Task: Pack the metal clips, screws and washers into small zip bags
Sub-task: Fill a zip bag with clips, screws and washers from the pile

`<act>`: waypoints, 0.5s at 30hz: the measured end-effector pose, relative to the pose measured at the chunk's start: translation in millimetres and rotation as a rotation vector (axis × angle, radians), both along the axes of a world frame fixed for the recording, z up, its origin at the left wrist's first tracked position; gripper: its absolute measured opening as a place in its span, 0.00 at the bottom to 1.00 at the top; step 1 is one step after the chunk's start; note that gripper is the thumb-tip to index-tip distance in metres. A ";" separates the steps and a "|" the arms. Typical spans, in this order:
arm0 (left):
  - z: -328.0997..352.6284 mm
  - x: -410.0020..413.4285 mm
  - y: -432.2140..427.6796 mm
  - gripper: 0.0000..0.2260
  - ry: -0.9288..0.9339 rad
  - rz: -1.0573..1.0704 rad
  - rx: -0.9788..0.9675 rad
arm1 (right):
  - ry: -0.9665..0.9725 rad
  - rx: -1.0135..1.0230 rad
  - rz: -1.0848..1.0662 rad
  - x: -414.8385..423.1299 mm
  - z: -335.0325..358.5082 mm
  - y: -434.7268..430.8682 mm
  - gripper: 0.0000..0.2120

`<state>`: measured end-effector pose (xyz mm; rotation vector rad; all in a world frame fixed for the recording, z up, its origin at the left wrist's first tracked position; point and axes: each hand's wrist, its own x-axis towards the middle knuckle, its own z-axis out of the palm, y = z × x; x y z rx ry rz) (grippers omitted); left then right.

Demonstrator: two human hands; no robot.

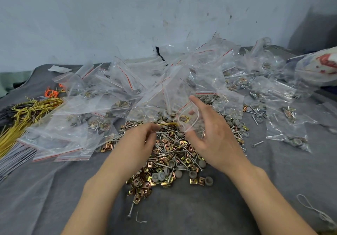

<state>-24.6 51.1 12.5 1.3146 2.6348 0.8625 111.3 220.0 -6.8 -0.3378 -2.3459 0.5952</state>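
A heap of brass-coloured metal clips (165,163), long screws and grey round washers lies on the grey cloth in front of me. My right hand (211,134) holds a small clear zip bag (189,119) with a red seal line, its mouth held open toward the left. My left hand (144,139) pinches a yellow tie (168,124) and some small parts, holding them at the bag's mouth. A few small parts show through the bag's plastic.
Many filled zip bags (127,88) are piled behind the heap and to both sides. Yellow and orange ties (31,114) lie at the left. A larger plastic bag (319,66) sits at the far right. A wall stands behind.
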 end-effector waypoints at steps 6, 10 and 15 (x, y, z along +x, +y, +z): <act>-9.3 3.0 0.6 0.14 0.173 -0.071 -0.284 | -0.006 -0.013 0.012 2.1 0.9 -1.6 0.33; -8.9 0.8 2.7 0.12 0.220 -0.055 -0.300 | -0.011 -0.022 0.014 2.2 1.8 -1.6 0.33; -9.2 -0.4 3.5 0.09 0.205 -0.051 -0.295 | -0.019 -0.018 0.016 2.6 1.7 0.3 0.33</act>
